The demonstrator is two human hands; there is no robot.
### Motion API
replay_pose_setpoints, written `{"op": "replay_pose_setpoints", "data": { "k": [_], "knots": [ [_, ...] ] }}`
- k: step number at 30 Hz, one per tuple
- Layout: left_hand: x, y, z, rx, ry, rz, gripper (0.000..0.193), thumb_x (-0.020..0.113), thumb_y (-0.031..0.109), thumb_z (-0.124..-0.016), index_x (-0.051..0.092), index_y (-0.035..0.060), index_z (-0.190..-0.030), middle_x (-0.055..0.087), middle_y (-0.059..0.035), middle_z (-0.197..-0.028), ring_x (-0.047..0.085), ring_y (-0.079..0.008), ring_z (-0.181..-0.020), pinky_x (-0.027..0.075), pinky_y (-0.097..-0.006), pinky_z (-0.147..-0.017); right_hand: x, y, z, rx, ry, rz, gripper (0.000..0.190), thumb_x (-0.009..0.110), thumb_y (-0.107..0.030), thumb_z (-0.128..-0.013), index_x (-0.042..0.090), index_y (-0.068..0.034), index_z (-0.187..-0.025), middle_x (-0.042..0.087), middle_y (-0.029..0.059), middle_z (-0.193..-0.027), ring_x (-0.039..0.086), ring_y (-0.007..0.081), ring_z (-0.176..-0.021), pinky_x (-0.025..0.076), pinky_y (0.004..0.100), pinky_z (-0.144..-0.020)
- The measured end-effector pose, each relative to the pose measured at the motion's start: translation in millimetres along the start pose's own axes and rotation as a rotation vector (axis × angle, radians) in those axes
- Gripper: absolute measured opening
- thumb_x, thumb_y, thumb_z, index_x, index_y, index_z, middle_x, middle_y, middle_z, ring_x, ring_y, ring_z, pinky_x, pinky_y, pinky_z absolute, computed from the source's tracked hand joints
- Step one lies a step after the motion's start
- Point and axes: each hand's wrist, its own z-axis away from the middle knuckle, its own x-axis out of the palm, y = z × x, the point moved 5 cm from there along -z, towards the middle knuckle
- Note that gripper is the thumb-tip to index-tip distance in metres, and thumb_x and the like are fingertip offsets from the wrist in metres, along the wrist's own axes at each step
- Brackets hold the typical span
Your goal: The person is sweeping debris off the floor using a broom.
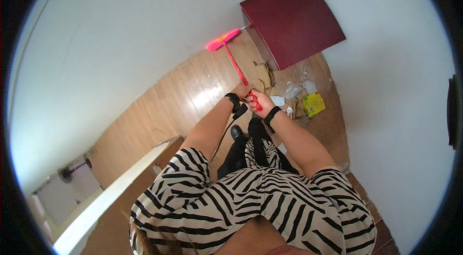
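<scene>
Both hands grip the red handle of a broom [235, 62]. My left hand [241, 90] is closed around the handle, farther from my body, with a black band on its wrist. Nearer me, my right hand [262, 102] holds the handle close to its end; that wrist also wears a black band. The pink broom head [223, 40] lies on the floor along the base of the white wall, left of a dark red cabinet [294, 25]. To the right of my hands lie brown cardboard pieces [264, 76], clear plastic [292, 90] and a yellow packet [314, 104].
White walls [108, 30] bound the wooden floor [173, 99] ahead and at the right. A black cable with a connector [240, 112] runs near my feet. At the lower left stands a white-edged partition or board [115, 193], with a fan [66, 174] beyond it.
</scene>
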Motion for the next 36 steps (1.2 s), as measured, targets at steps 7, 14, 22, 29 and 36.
{"op": "replay_pose_setpoints", "data": {
  "k": [7, 14, 22, 29, 36],
  "knots": [
    [30, -25, 34, 0.023, -0.187, -0.113, 0.051, 0.054, 0.030, -0.074, 0.031, -0.0028, -0.106, 0.049, -0.0083, -0.075, 0.048, -0.0157, -0.057, 0.043, -0.0285, -0.045, 25, 43, 70, -0.033, 0.193, -0.172, 0.015, 0.035, -0.032, -0.091, 0.044, -0.020, -0.089, 0.042, -0.0051, -0.059, 0.035, 0.0058, -0.042, 0.028, 0.0187, -0.037],
    [35, -8, 78, 0.045, -0.078, 0.125, 0.048, 0.055, 0.025, -0.077, 0.029, 0.0010, -0.110, 0.048, -0.0058, -0.077, 0.047, -0.0115, -0.057, 0.041, -0.0239, -0.045, 38, 35, 98, -0.074, 0.086, -0.005, 0.012, 0.036, -0.031, -0.091, 0.043, -0.021, -0.091, 0.044, -0.0053, -0.062, 0.037, 0.0061, -0.042, 0.029, 0.0199, -0.037],
    [16, 3, 21, -0.116, -0.087, -0.049, 0.053, 0.052, 0.030, -0.079, 0.029, -0.0034, -0.113, 0.053, -0.0101, -0.069, 0.050, -0.0176, -0.050, 0.046, -0.0315, -0.043, -2, 18, 13, -0.081, 0.088, -0.136, 0.019, 0.039, -0.030, -0.089, 0.044, -0.015, -0.078, 0.045, -0.0047, -0.059, 0.036, 0.0063, -0.042, 0.027, 0.0200, -0.036],
    [117, -69, 52, -0.200, -0.461, -0.225, 0.034, 0.047, 0.034, -0.079, 0.050, 0.0004, -0.079, 0.055, -0.0103, -0.064, 0.055, -0.0208, -0.047, 0.048, -0.0342, -0.039, -40, 79, 123, 0.011, 0.199, -0.328, 0.021, 0.037, -0.031, -0.091, 0.043, -0.014, -0.082, 0.042, -0.0045, -0.057, 0.034, 0.0056, -0.038, 0.026, 0.0188, -0.033],
    [149, -91, 99, -0.173, -0.542, -0.257, 0.023, 0.049, 0.026, -0.079, 0.047, 0.0027, -0.076, 0.051, -0.0056, -0.058, 0.049, -0.0143, -0.042, 0.043, -0.0287, -0.035, -21, 109, 190, 0.106, 0.204, -0.451, 0.017, 0.036, -0.028, -0.091, 0.042, -0.013, -0.085, 0.044, -0.0034, -0.060, 0.037, 0.0067, -0.043, 0.029, 0.0186, -0.037]
  ]
}}
